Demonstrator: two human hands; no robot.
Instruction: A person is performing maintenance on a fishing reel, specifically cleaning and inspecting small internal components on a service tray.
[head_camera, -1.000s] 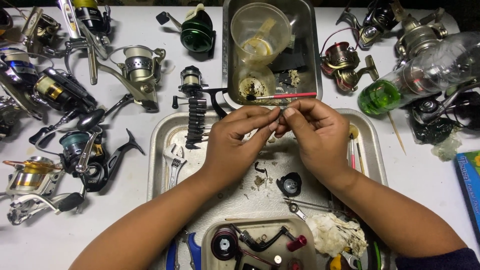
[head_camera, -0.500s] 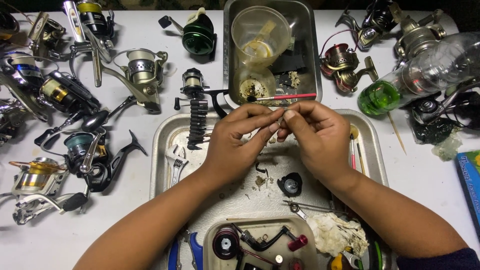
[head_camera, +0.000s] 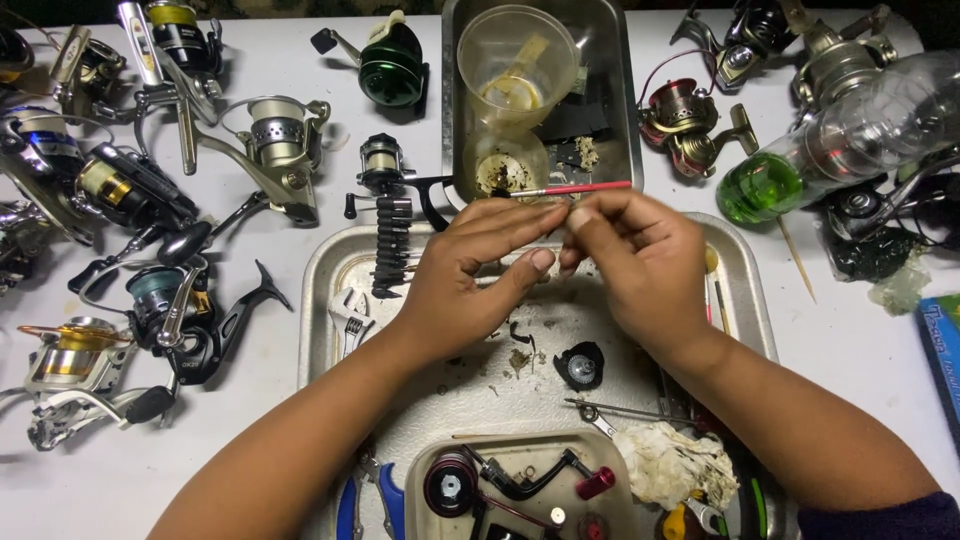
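Where the fingertips of both hands meet, whatever small part they pinch is hidden, so I cannot tell what it is. A thin red brush (head_camera: 575, 188) juts leftward from the right hand (head_camera: 640, 262), clamped between thumb and forefinger above the steel work tray (head_camera: 325, 285). Close beside it, the left hand (head_camera: 470, 275) curls its fingers together, thumb tucked under. Both forearms rise from the bottom edge, cut off. At the right edge, only a strip of a blue package (head_camera: 942, 350) shows. A clear plastic bottle (head_camera: 850, 135) with green liquid lies on its side nearby.
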